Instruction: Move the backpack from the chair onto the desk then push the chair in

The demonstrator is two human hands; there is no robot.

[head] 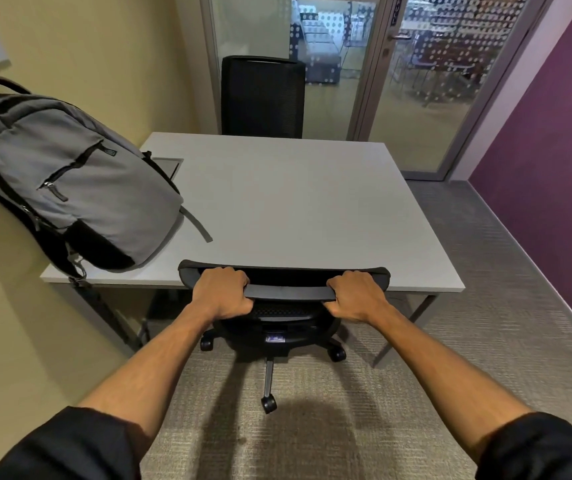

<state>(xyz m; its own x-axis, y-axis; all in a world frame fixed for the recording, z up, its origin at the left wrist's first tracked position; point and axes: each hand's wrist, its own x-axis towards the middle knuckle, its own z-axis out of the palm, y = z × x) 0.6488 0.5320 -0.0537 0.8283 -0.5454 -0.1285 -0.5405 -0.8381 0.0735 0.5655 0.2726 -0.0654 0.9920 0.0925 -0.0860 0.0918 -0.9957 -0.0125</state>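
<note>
A grey and black backpack (70,178) stands on the left part of the white desk (305,209), leaning against the yellow wall, with one strap hanging over the desk's near edge. A black office chair (288,291) on castors stands at the desk's near edge, its backrest top against the edge and its seat hidden under the desk. My left hand (222,292) grips the left side of the backrest's top bar. My right hand (357,296) grips the right side of the same bar.
A second black chair (263,97) stands at the far side of the desk. Behind it are a glass wall and a glass door (450,84). A purple wall (554,140) runs along the right. Grey carpet (312,427) covers the floor.
</note>
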